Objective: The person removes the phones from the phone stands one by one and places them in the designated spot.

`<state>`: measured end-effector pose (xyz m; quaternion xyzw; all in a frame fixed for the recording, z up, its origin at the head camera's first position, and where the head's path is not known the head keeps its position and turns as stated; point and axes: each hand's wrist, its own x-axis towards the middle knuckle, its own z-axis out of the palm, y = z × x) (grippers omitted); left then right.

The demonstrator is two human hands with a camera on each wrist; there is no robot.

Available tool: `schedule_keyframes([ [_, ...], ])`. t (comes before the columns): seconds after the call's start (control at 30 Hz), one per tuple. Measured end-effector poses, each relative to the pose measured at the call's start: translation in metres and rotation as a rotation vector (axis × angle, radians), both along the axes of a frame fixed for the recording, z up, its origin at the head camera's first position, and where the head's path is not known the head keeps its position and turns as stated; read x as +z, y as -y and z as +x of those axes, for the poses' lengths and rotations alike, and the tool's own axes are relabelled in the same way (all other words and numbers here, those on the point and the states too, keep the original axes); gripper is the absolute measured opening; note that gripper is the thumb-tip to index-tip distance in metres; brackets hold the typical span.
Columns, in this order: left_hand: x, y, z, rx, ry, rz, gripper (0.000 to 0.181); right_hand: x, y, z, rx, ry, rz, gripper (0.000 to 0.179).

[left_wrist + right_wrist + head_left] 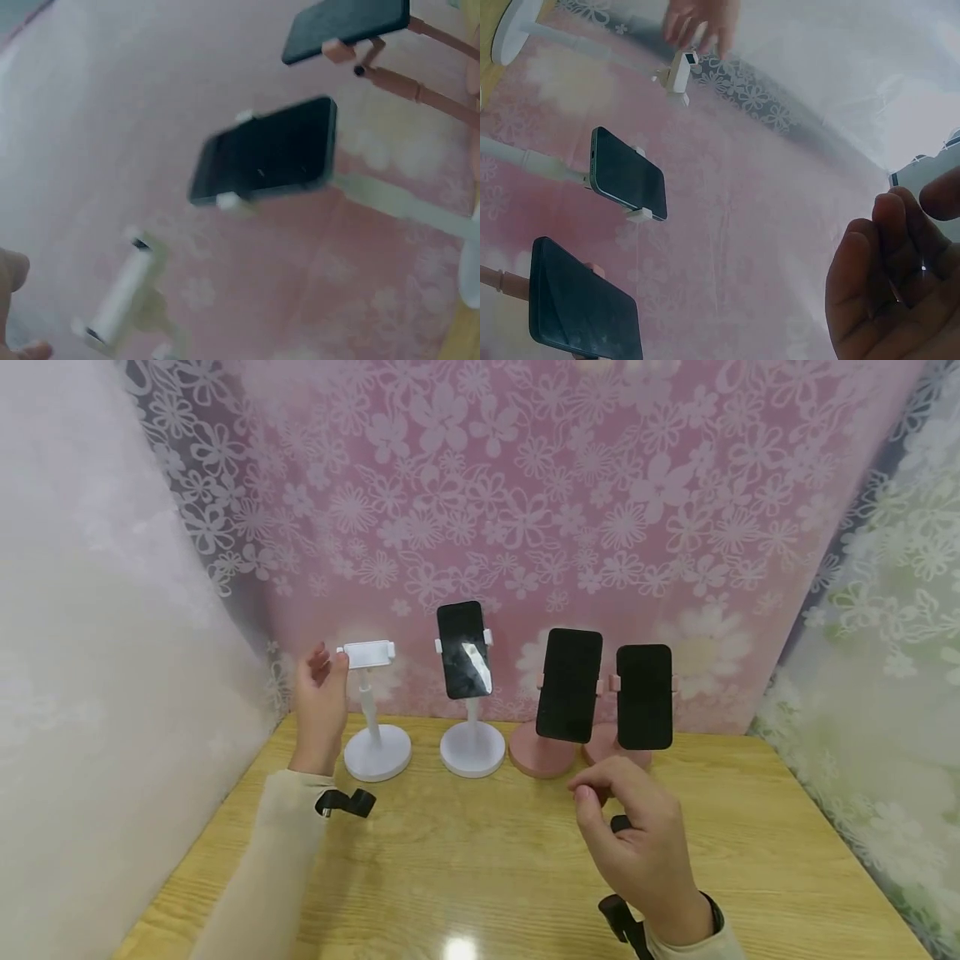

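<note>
My left hand (321,706) is beside the left end of the clamp of a white phone stand (367,655), its fingers loosely bent. That clamp carries no phone. In the left wrist view the fingers (13,268) show at the left edge, apart from the clamp (124,292). My right hand (637,835) is over the table in front of two pink stands, fingers loosely curled around nothing; the right wrist view shows its palm (900,315) bare. A second white stand (472,752) holds a black phone (463,647) tilted slightly.
Black phones, a larger one (570,685) and a smaller one (645,697), sit in the pink stands (542,760) to the right. All stands line the back of the wooden table (480,835). Behind them hangs a pink floral cloth (525,485), with pale cloths at both sides.
</note>
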<state>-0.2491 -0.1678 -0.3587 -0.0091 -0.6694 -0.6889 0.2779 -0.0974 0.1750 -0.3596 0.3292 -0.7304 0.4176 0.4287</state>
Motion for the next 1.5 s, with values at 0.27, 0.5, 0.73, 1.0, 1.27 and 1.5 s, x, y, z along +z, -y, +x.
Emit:
schedule_keyframes([
  [0.27, 0.023, -0.045, 0.079, -0.165, -0.514, -0.240, 0.041, 0.001, -0.004, 0.000, -0.003, -0.007, -0.001, 0.021],
  [0.5, 0.018, -0.081, 0.126, -0.346, -0.448, -0.577, 0.053, 0.003, -0.004, -0.001, 0.004, 0.005, 0.001, 0.024],
  [0.73, 0.012, -0.083, 0.130, -0.339, -0.408, -0.638, 0.054, 0.001, 0.001, -0.001, 0.019, -0.011, 0.008, 0.022],
  [1.0, 0.009, -0.081, 0.128, -0.328, -0.367, -0.675, 0.058, 0.000, 0.002, -0.001, 0.019, -0.021, 0.025, 0.021],
  [1.27, 0.009, -0.081, 0.126, -0.341, -0.354, -0.685, 0.057, 0.000, 0.003, 0.000, 0.007, -0.023, 0.036, 0.022],
  [1.5, 0.010, -0.081, 0.125, -0.335, -0.363, -0.714, 0.054, 0.002, 0.004, -0.001, 0.000, -0.027, 0.047, 0.020],
])
